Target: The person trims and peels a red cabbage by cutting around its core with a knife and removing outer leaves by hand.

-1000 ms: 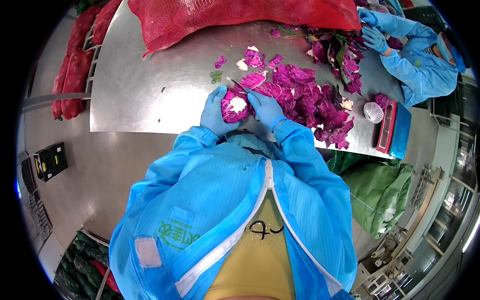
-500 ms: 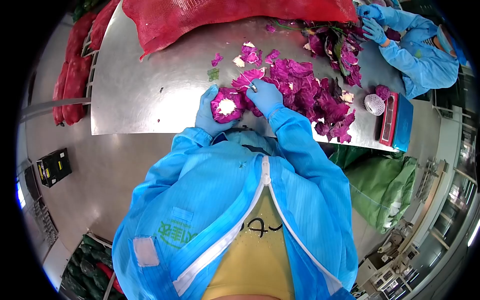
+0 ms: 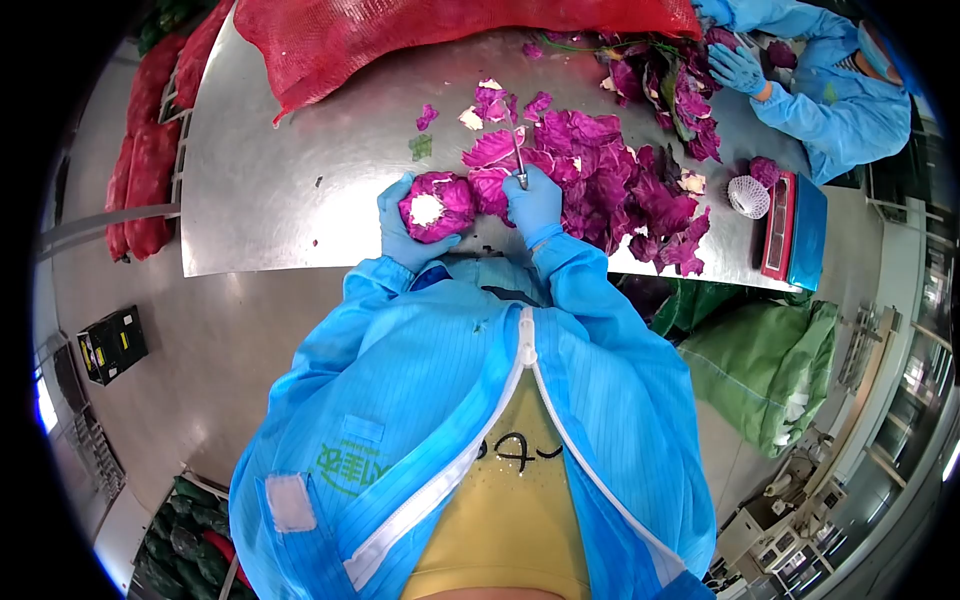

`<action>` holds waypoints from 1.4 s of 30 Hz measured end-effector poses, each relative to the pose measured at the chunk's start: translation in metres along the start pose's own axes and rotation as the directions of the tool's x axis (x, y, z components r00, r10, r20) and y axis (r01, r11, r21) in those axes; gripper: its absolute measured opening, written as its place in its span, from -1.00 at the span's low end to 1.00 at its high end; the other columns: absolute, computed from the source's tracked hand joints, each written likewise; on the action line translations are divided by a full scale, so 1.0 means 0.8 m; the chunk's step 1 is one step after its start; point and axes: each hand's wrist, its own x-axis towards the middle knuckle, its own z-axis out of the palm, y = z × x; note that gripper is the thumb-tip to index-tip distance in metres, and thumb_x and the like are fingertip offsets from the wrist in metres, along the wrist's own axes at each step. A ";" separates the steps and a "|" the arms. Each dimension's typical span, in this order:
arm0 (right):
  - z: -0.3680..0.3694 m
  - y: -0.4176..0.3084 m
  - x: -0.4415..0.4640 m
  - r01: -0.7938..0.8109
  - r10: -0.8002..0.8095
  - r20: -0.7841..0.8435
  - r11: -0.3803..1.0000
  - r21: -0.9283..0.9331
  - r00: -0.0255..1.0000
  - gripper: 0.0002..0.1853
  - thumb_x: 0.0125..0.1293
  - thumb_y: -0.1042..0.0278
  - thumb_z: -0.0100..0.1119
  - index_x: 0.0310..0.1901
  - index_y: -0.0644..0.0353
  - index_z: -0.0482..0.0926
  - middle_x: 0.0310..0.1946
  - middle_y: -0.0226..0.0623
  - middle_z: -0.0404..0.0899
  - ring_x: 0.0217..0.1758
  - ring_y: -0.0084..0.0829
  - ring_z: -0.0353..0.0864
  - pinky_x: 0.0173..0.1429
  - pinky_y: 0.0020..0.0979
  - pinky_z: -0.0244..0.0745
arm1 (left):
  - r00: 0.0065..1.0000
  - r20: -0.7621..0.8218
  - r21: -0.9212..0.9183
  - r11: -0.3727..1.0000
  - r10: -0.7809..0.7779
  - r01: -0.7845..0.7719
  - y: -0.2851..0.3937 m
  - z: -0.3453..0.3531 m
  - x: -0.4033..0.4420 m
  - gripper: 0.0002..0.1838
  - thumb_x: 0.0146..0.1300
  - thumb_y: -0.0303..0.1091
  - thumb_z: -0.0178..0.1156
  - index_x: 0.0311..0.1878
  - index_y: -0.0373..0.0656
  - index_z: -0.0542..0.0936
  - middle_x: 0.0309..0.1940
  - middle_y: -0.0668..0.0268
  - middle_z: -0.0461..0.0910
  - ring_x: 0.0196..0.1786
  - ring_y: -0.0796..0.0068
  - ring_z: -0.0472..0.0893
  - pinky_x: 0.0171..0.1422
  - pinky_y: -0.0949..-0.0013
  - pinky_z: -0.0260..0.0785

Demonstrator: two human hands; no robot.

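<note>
In blue gloves, my left hand (image 3: 398,228) cups a red cabbage (image 3: 455,204) at the table's near edge, its pale cut stem end facing up. My right hand (image 3: 536,203) is closed around a small knife (image 3: 519,160), whose blade points away from me over loose leaves. A purple leaf (image 3: 489,188) lies between the cabbage and that hand. To the right spreads a heap of torn cabbage leaves (image 3: 590,180). Small leaf scraps (image 3: 491,104) are scattered beyond on the metal table (image 3: 260,170).
A full red mesh sack (image 3: 420,35) lies across the far side. At the right edge are a red-and-blue box (image 3: 793,232) and a white foam net (image 3: 748,203). A co-worker's gloved hand (image 3: 737,69) handles cabbage at far right. A green sack (image 3: 765,365) stands below the table.
My right hand has drawn back from the cabbage to the right, turning the knife to point away. My left hand has shifted the cabbage slightly left, and more of its side shows.
</note>
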 end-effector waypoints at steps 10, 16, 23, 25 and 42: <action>-0.032 -0.011 0.008 -0.105 0.114 -0.009 0.939 0.326 0.993 -0.87 0.16 0.40 0.16 -0.37 0.27 0.49 -0.62 -0.37 0.47 -0.71 -0.57 0.44 -0.66 -0.47 0.36 | 0.831 0.225 -0.845 0.324 -0.508 0.426 -0.025 -0.026 -0.005 -0.04 -0.12 -0.22 0.49 0.34 -0.23 0.17 0.22 0.11 0.36 0.22 0.18 0.44 0.33 0.16 0.31; -0.031 -0.033 0.000 0.299 -0.272 -0.300 0.953 0.047 0.914 -0.38 0.08 0.09 0.40 0.15 0.18 0.46 -0.28 -0.26 0.57 -0.31 -0.43 0.58 -0.22 -0.41 0.49 | 0.866 0.334 -0.902 0.139 -0.373 0.408 -0.001 -0.018 -0.003 0.01 -0.05 0.01 0.40 0.39 -0.21 0.11 0.28 0.08 0.30 0.31 0.12 0.36 0.43 0.08 0.19; -0.019 -0.074 -0.052 0.451 -0.434 0.123 0.872 -0.190 0.892 -0.16 -0.03 0.05 0.48 0.26 0.23 0.34 0.11 -0.13 0.43 0.14 -0.31 0.47 0.12 -0.35 0.45 | 0.849 0.450 -0.886 -0.022 -0.278 0.463 0.035 -0.014 0.015 -0.05 0.09 0.17 0.21 0.42 -0.16 0.06 0.35 0.05 0.22 0.37 0.08 0.28 0.47 0.00 0.12; -0.015 -0.065 -0.040 0.453 -0.467 0.217 0.884 0.113 0.857 -0.19 -0.04 0.07 0.49 0.23 0.22 0.38 0.12 -0.12 0.46 0.14 -0.28 0.49 0.18 -0.32 0.42 | 0.857 0.441 -0.895 -0.057 -0.266 0.443 0.035 -0.011 0.018 -0.07 0.13 0.21 0.15 0.42 -0.16 0.06 0.36 0.04 0.20 0.38 0.06 0.26 0.47 -0.02 0.11; -0.069 -0.008 0.050 0.450 -0.426 -0.274 0.892 0.032 0.863 -0.39 -0.02 0.26 0.41 0.14 0.18 0.51 -0.16 -0.27 0.60 -0.14 -0.42 0.58 0.05 -0.36 0.46 | 0.681 0.693 -0.390 -0.672 0.236 0.629 0.039 0.000 0.042 -0.12 0.20 0.44 -0.39 0.42 -0.01 0.14 0.37 -0.01 0.20 0.31 -0.01 0.34 0.18 -0.07 0.40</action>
